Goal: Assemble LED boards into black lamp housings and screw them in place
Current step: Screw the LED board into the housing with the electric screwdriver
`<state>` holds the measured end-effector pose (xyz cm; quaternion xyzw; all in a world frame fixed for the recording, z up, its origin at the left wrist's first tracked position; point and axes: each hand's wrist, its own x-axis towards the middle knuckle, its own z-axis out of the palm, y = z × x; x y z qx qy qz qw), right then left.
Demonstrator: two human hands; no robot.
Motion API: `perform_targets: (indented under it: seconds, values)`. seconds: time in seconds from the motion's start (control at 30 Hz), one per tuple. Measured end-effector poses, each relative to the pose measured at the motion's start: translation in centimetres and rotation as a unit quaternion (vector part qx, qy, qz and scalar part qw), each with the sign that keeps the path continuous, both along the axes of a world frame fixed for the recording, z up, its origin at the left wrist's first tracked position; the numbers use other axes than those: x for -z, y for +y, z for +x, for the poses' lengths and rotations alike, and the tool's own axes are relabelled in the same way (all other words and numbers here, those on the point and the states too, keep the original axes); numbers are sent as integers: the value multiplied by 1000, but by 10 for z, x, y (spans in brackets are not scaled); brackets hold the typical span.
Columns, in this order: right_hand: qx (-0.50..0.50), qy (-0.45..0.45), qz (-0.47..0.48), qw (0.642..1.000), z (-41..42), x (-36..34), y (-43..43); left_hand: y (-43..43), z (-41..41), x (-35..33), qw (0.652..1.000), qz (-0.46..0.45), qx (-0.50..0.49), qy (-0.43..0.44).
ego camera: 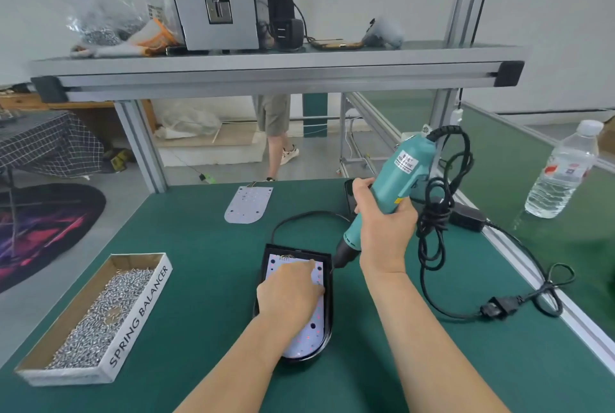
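A black lamp housing [327, 309] lies on the green table in front of me with a white LED board [307, 337] seated in it. My left hand [289, 289] rests on the board, its index finger stretched toward the far right corner and the other fingers curled. My right hand [386, 223] grips a teal electric screwdriver [396, 176], tilted so its bit tip [331, 268] sits at the housing's far right edge. A second LED board [248, 204] lies loose farther back on the table.
A cardboard box [133, 322] marked SPRING BALANCER, full of screws, sits at the left. The screwdriver's black cord [432, 233] coils to the right, ending in a plug [494, 307]. A water bottle [562, 169] stands at the far right. An overhead shelf [276, 66] carries equipment. A person stands beyond the table.
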<state>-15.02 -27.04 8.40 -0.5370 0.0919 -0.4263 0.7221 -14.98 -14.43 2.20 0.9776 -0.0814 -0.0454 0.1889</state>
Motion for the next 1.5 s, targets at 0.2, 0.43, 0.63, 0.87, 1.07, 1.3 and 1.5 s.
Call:
perform_targets:
  seconds: [0.2,0.43,0.63,0.87,1.07,1.3,1.5]
  values:
    - [-8,11,99,995,-15,-1,6,21,4,-23,907,-363,-70,200]
    - [4,-46,160,986,-28,-26,17,51,-13,-40,695,-629,-89,337]
    - [-15,-76,182,980,-42,-39,29,58,-24,-40,649,-680,-84,329]
    - [-7,-87,195,977,-51,-44,37,61,-35,-41,553,-726,-135,385]
    - [-9,-89,186,978,-54,-46,42,58,-43,-44,455,-773,-143,418]
    - [-1,-87,180,980,-56,-44,44,57,-48,-42,466,-777,-163,391]
    - [27,-83,173,981,-57,-43,45,51,-55,-34,498,-792,-124,331]
